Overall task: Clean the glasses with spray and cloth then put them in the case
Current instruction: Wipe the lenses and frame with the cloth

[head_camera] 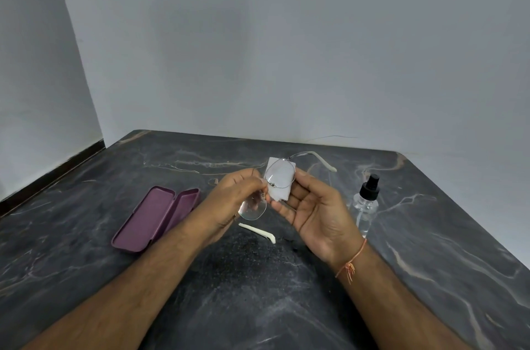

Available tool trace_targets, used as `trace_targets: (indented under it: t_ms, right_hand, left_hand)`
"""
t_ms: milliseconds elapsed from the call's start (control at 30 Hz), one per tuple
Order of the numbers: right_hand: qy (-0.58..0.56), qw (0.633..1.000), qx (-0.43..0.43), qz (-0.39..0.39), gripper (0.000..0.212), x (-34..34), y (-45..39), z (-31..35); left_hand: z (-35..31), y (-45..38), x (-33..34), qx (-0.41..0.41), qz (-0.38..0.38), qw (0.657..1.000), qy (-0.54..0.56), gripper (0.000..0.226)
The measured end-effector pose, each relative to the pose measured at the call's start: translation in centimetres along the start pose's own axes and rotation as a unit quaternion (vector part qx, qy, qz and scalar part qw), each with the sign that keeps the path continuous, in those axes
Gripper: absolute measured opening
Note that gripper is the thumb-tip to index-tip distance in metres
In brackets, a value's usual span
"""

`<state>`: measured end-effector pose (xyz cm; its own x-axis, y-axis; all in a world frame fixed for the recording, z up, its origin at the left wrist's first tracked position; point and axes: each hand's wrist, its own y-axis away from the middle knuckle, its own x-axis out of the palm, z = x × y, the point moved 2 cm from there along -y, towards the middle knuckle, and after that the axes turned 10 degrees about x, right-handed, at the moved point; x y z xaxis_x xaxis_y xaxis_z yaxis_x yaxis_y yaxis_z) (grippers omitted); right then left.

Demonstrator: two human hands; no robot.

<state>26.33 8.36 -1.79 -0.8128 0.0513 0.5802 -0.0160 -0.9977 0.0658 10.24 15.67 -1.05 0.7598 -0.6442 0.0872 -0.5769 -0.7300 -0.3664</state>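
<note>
A single head-worn wide-angle camera looks forward and down from above the person's forearms, close enough that both arms run in from the bottom edge. It faces across the dark marbled surface (430,235) toward the grey wall (286,48) and corner, which fill the upper half.

Soft, even, rather dim light fills the scene, casting only faint shadows under the forearms. The dark marble table (401,235) shows a dull sheen near centre. Wide-angle distortion bends the edges; slight softness throughout.
</note>
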Motion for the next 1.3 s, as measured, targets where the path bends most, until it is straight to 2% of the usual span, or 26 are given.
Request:
trace_targets:
  t_ms: [167,300,467,767,1033,1300]
  right_hand:
    - [0.007,0.999,-0.019,-0.031,0.041,-0.2,0.0,0.1]
    - [-0.006,0.998,-0.029,-0.054,0.035,-0.4,0.1,0.3]
    - [0.037,0.999,-0.022,-0.022,0.039,-0.2,0.1,0.1]
    - [0.044,0.997,-0.033,-0.054,0.034,-0.4,0.0,0.0]
    - [0.061,0.996,-0.040,-0.046,0.035,0.0,0.2,0.0]
    - [0.072,0.995,-0.031,-0.065,0.031,0.1,0.1,0.0]
  left_hand:
    - [-0.1,-0.1,-0.1,0.004,-0.011,1.000,0.003,0.018]
    - [-0.1,-0.3,-0.4,-0.006,-0.032,0.999,0.028,0.027]
    - [0.2,-0.1,-0.1,-0.013,-0.020,1.000,-0.017,0.035]
    - [-0.2,-0.6,-1.0,-0.014,-0.043,0.999,0.019,0.019]
    - [0.2,-0.3,-0.5,0.000,-0.004,1.000,-0.011,0.022]
    - [0.2,-0.4,-0.6,0.005,-0.039,0.999,0.020,0.020]
